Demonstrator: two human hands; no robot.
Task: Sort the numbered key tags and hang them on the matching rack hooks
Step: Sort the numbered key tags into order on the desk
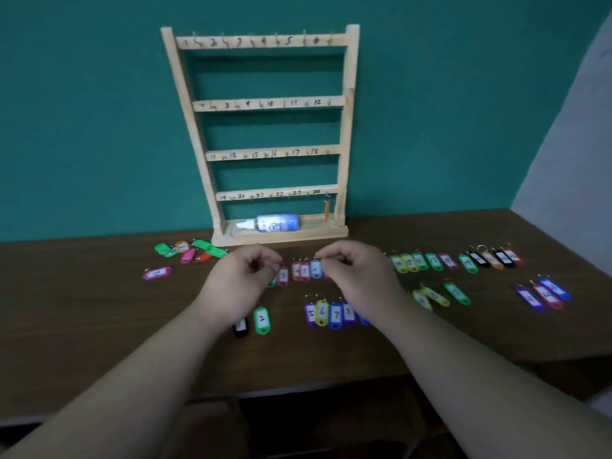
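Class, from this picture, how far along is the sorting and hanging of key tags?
Done: most tags lie in rows on the table; one orange tag hangs low on the rack. In hand: the right hand pinches a blue tag. Left: sort the mixed pile, fill the nearly bare rack.

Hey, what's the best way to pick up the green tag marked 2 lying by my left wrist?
Pinch the green tag across its two long edges, coming from above. It lies flat on the table, lengthwise toward the rack, so the edges are the only raised grip.
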